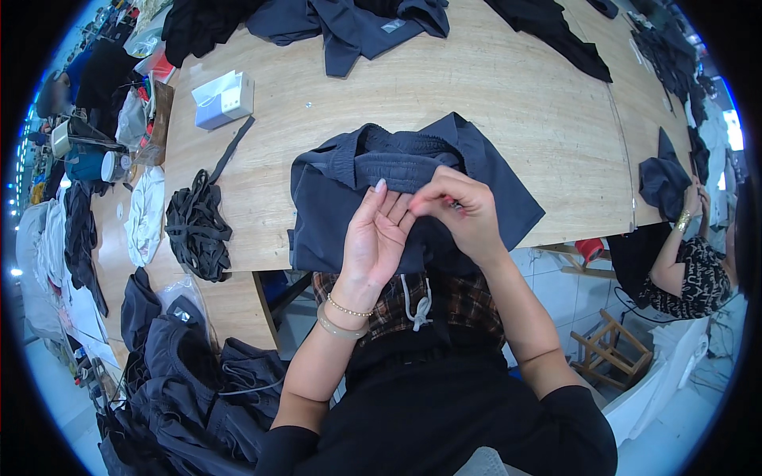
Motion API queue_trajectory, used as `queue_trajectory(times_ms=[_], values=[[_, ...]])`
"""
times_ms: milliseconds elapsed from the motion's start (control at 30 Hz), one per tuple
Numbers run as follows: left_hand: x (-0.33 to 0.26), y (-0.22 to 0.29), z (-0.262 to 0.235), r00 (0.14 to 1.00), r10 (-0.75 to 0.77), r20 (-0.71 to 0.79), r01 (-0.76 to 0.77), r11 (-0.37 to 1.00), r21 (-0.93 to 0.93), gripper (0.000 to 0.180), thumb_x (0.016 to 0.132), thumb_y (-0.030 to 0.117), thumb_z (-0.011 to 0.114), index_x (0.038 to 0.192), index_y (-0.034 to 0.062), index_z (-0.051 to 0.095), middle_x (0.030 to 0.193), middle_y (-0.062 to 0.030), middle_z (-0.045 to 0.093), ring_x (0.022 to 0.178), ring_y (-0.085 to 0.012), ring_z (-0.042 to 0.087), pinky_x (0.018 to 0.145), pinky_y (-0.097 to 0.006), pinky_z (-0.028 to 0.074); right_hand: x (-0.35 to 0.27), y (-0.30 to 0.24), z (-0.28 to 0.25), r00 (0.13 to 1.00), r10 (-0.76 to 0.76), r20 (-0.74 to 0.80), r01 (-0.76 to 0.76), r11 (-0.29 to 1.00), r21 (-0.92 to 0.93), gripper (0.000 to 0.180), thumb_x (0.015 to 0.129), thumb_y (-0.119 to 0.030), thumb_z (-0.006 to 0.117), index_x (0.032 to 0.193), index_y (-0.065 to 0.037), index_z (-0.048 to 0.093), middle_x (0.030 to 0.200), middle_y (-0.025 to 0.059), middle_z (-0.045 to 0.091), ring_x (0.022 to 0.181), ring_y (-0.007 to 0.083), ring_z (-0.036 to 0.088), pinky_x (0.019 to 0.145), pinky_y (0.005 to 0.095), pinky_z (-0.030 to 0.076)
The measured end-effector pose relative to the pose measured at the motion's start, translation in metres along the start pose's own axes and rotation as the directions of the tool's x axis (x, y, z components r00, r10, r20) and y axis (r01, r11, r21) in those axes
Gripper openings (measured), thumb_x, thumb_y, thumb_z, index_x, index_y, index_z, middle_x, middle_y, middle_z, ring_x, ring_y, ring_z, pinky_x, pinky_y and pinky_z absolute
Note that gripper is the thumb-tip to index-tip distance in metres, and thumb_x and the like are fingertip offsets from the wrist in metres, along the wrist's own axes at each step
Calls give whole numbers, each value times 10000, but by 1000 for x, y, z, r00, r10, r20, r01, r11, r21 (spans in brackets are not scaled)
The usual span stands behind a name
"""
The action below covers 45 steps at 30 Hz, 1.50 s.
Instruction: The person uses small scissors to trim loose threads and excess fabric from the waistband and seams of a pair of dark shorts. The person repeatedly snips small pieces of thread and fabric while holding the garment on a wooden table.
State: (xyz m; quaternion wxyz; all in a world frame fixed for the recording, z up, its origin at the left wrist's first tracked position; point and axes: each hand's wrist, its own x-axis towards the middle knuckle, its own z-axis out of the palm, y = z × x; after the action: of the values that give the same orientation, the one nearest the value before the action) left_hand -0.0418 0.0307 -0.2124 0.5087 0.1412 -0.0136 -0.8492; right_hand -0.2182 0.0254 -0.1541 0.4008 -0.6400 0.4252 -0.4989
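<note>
A dark navy garment [500,178] with a gathered elastic waistband [389,169] lies folded at the table's front edge, right before me. My left hand [375,238] is palm up over the garment, fingers stretched and slightly bent, its thumb tip near the waistband. Above its fingertips, my right hand [468,214] is closed in a pinch, thumb and forefinger meeting near the left fingers. Part of a small red and metallic item [455,205] shows inside the right hand; its kind is mostly hidden. Whatever the pinching fingertips hold is too small to see.
A tissue box [225,101] and a heap of dark strips [197,226] are to the left. More dark garments [349,28] lie at the far side, and others [182,389] are piled at lower left. On the right, another person's arm [675,246] reaches a dark garment [665,178] near a wooden stool [611,349].
</note>
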Motion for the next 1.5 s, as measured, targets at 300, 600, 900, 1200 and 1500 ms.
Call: queue_trajectory(times_ms=[300, 600, 900, 1200, 1500], values=[[-4, -2, 46, 977, 76, -201, -57, 994, 97, 123, 1050, 165, 612, 1096, 55, 643, 1209, -96, 702, 1244, -240, 634, 1180, -465, 446, 2, -27, -11, 951, 201, -235, -179, 978, 111, 242, 937, -206, 776, 933, -34, 606, 850, -6, 572, 798, 82, 545, 732, 226, 435], [-8, -3, 53, 975, 129, -183, -95, 979, 181, 92, 1051, 146, 608, 1076, 58, 619, 1192, -100, 704, 1185, -225, 665, 1149, -449, 475, -2, -22, -30, 984, -102, -149, 11, 856, -517, 349, 762, -162, 883, 905, 28, 628, 857, 89, 624, 817, 217, 601, 749, 318, 485], [-9, -3, 62, 975, 111, -194, -65, 972, 227, 109, 1020, 207, 672, 966, 114, 691, 1116, -27, 717, 1150, -178, 652, 1156, -460, 474, 8, -19, -21, 966, -197, -166, 84, 851, -518, 361, 689, -200, 894, 852, -1, 640, 796, 79, 612, 754, 253, 583, 658, 342, 496], [-9, -2, 65, 979, 82, -188, -48, 983, 179, 332, 1094, 312, 509, 1249, 33, 600, 1242, -112, 671, 1257, -249, 605, 1182, -493, 425, 8, -27, -14, 965, 59, -254, -98, 984, -147, 361, 783, -154, 865, 1034, -21, 641, 937, 62, 641, 837, 159, 620, 791, 301, 527], [-12, -3, 43, 990, 29, -137, -3, 982, 188, 318, 1079, 298, 525, 1262, 50, 606, 1308, -104, 650, 1258, -234, 598, 1156, -458, 448, 14, -13, 6, 987, -162, -20, 147, 938, -314, 417, 742, 8, 821, 1142, -56, 724, 841, 45, 605, 750, 148, 584, 656, 254, 454]])
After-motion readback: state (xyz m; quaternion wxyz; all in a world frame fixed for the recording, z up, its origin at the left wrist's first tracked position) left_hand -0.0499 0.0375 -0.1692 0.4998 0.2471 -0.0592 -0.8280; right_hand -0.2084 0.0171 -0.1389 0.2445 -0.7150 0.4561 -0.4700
